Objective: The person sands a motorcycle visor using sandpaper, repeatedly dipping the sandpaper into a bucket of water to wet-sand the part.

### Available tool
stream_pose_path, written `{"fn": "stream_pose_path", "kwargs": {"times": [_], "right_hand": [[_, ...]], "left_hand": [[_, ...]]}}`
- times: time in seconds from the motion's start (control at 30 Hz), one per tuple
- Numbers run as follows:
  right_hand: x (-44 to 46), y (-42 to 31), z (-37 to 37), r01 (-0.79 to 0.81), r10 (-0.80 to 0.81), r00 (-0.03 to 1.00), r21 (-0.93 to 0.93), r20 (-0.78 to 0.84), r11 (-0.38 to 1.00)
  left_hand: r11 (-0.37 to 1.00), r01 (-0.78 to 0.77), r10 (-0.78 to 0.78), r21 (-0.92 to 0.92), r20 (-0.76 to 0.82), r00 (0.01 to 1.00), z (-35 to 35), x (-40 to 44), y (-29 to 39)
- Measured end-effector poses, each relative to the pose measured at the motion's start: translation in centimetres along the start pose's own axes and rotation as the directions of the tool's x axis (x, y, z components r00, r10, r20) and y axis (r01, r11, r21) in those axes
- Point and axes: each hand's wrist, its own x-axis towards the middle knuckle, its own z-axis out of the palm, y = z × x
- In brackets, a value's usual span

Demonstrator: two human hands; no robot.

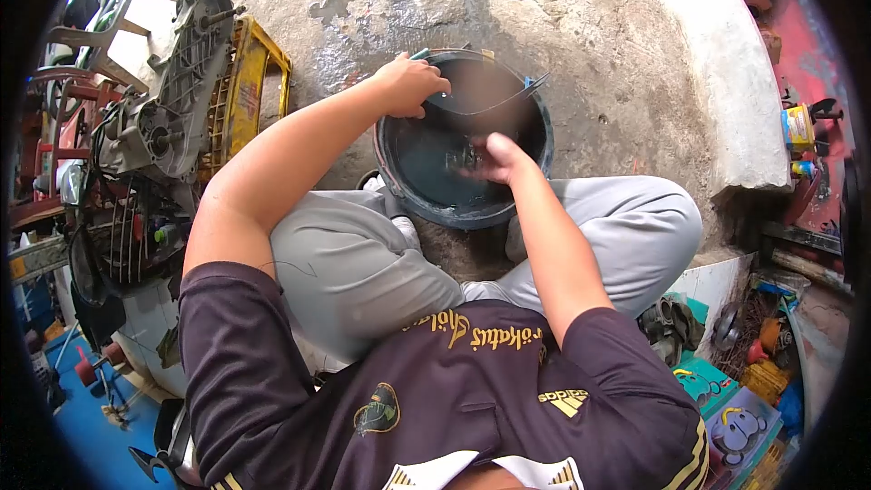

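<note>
A round black bucket (390,163) with dark, greyish liquid in it stands on the floor between my bent legs. My left hand (411,86) is at its far left rim, fingers curled down; what they grip is hidden. A small teal piece (419,53) sticks out just beyond that hand. Over the bucket's left and lower middle, my right hand (496,160) reaches inside, its fingertips smeared by motion near a small dark shape that I cannot make out. A thin curved wire crosses the bucket's far part toward a blue-and-dark piece (533,83) at the right rim.
To the left, a grey metal engine casing (186,82) leans against a yellow crate (245,91). Wet patches mark the concrete floor (599,54). A white-topped ledge (726,82) runs along the right. Parts and colourful boxes (739,426) crowd the lower right.
</note>
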Motion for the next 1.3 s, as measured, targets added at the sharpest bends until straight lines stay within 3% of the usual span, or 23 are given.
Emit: {"fn": "stream_pose_path", "kwargs": {"times": [0.07,0.13,0.27,0.37,0.43,0.53,0.67,0.77,0.8,0.87,0.93,1.0,1.07,1.17,1.2,1.27,1.3], "right_hand": [[-1.4,-1.4,1.1,0.097,-0.112,0.990,0.169,0.085,0.981],[-1.3,-1.6,0.8,0.090,-0.097,0.994,0.102,0.060,0.991],[1.3,0.7,-1.6,0.195,-0.158,0.919,0.069,-0.362,0.978],[3.9,2.6,-3.0,0.209,-0.163,0.892,0.065,-0.421,0.976],[2.4,2.1,-1.1,0.026,-0.137,0.813,-0.200,-0.566,0.979],[5.6,3.1,-3.6,-0.029,-0.165,0.794,-0.308,-0.585,0.951],[8.4,4.3,-5.1,0.015,-0.104,0.887,-0.198,-0.450,0.980],[4.3,3.3,-0.8,0.053,-0.157,0.893,-0.247,-0.423,0.967],[4.6,3.4,-0.8,0.051,-0.127,0.930,-0.220,-0.346,0.974],[4.9,3.4,-0.3,0.046,-0.097,0.960,-0.196,-0.262,0.979],[5.3,3.4,0.8,-0.103,0.068,0.972,-0.148,-0.225,0.983],[9.0,5.3,-0.2,-0.054,0.017,0.981,-0.189,-0.192,0.980],[9.5,5.4,1.3,-0.244,-0.006,0.883,-0.471,-0.469,0.848],[10.2,6.4,0.0,-0.217,0.021,0.933,-0.514,-0.360,0.830],[10.4,6.7,-0.5,-0.209,0.087,0.953,-0.422,-0.291,0.882],[10.6,6.6,-1.7,-0.253,0.251,0.968,-0.093,-0.024,0.963],[9.9,6.2,-1.7,-0.304,0.299,0.949,0.036,0.103,0.952]], "left_hand": [[1.000,-0.001,0.001,0.007,0.000,1.000,-0.2,-0.2,0.2],[1.000,0.006,-0.006,0.022,0.029,1.000,0.1,-0.1,0.6],[0.999,0.003,-0.003,0.037,-0.003,1.000,0.3,-0.2,0.5],[0.998,-0.009,0.008,0.065,0.010,1.000,0.3,-0.2,0.4],[0.996,-0.022,0.020,0.092,0.019,1.000,-0.2,-0.2,0.5],[0.985,-0.005,0.001,0.173,0.023,1.000,-1.7,-0.7,0.1],[0.985,0.128,-0.122,0.118,-0.061,0.991,-3.9,-2.1,-2.3],[0.969,0.215,-0.234,-0.124,-0.175,0.956,-4.3,-3.6,-4.0],[0.968,0.219,-0.239,-0.123,-0.174,0.955,-3.8,-4.0,-4.7],[0.895,0.244,-0.323,-0.374,-0.164,0.932,-2.7,-4.4,-5.8],[0.891,0.243,-0.325,-0.383,-0.167,0.931,-2.3,-4.9,-5.8],[0.891,0.237,-0.321,-0.386,-0.168,0.932,-1.7,-5.1,-5.7],[0.889,0.247,-0.323,-0.386,-0.144,0.935,-1.8,-5.2,-5.2],[0.907,0.268,-0.299,-0.326,-0.049,0.953,-1.7,-4.9,-5.1],[0.908,0.265,-0.297,-0.325,-0.053,0.953,-1.2,-4.6,-5.1],[0.869,0.469,-0.463,-0.160,0.076,0.883,-0.1,-4.1,-4.7],[0.853,0.517,-0.483,-0.072,0.269,0.834,0.0,-3.6,-4.9]]}}
